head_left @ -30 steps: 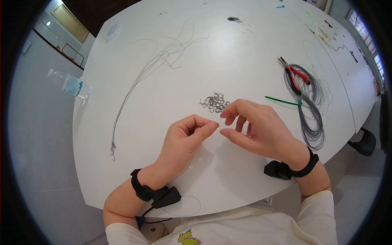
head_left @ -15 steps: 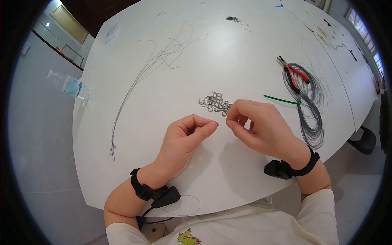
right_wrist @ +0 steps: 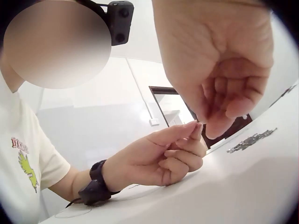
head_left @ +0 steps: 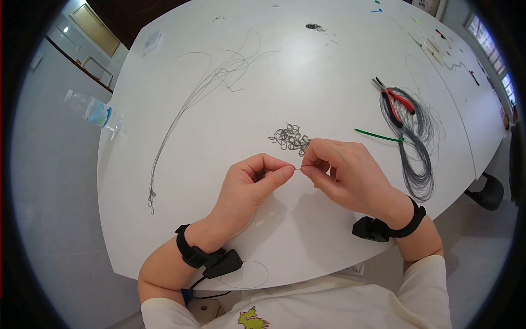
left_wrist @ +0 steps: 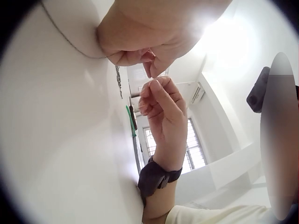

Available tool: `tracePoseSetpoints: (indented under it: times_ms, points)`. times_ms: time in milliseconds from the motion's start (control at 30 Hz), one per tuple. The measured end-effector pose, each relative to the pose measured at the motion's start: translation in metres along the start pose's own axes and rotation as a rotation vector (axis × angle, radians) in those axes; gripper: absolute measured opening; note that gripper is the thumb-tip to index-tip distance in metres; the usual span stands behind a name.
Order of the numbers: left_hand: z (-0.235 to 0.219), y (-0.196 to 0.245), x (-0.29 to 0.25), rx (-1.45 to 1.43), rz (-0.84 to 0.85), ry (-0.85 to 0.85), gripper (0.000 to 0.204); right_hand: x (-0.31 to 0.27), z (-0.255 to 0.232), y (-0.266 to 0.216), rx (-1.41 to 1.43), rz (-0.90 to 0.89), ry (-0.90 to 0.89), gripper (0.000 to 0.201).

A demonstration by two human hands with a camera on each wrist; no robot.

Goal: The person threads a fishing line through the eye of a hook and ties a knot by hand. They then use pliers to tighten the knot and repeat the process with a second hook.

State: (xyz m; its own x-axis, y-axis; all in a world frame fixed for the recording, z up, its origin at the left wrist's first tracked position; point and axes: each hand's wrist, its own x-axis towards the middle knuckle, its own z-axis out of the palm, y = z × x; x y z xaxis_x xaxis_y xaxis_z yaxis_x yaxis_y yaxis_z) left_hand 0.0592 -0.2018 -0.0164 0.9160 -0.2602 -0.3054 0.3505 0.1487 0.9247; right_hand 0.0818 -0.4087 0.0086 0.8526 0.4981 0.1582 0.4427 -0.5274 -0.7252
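Clear plastic bottle (head_left: 98,115) on white table (head_left: 329,98)

Passage over the table (head_left: 329,88): I find a lane between strands (head_left: 188,104) and hooks (head_left: 289,137). The hooks obstruct the space just beyond the right grip (head_left: 348,172); to its right, tie (head_left: 378,135), coil (head_left: 419,170) and pliers (head_left: 388,92) limit me. Left of the left grip (head_left: 249,183), bare surface reaches the strands.

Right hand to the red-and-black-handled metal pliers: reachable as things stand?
Likely yes: the pliers lie uncovered on the coiled grey wire, on the right hand's own side. But it seems to pinch a thin grey line, so it would probably have to let go first.
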Motion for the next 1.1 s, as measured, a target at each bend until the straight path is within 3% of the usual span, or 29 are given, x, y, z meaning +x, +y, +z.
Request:
tracePoseSetpoints:
  times_ms: [233, 333, 400, 533, 867, 1100]
  points:
    - [-0.004, -0.006, 0.001, 0.096, 0.048, -0.017, 0.013, 0.003, -0.012, 0.0, 0.019, 0.069, -0.031, 0.01]
    - [-0.004, -0.003, 0.0, 0.14, 0.012, -0.055, 0.016, 0.016, -0.022, 0.004, -0.127, 0.102, 0.056, 0.01]
    - [-0.004, -0.006, 0.001, 0.142, 0.05, -0.075, 0.017, 0.027, -0.025, 0.013, -0.371, -0.025, 0.101, 0.008]
    - [-0.004, -0.006, 0.001, 0.153, 0.052, -0.115, 0.017, 0.057, -0.023, 0.021, -0.544, 0.036, 0.022, 0.006]
    - [-0.004, -0.011, 0.004, 0.154, 0.073, -0.15, 0.018, 0.091, 0.003, 0.027, -0.547, 0.12, -0.116, 0.013]
    - [-0.004, -0.011, 0.004, 0.163, 0.076, -0.146, 0.017, 0.077, -0.017, 0.018, -0.256, 0.197, -0.103, 0.015]
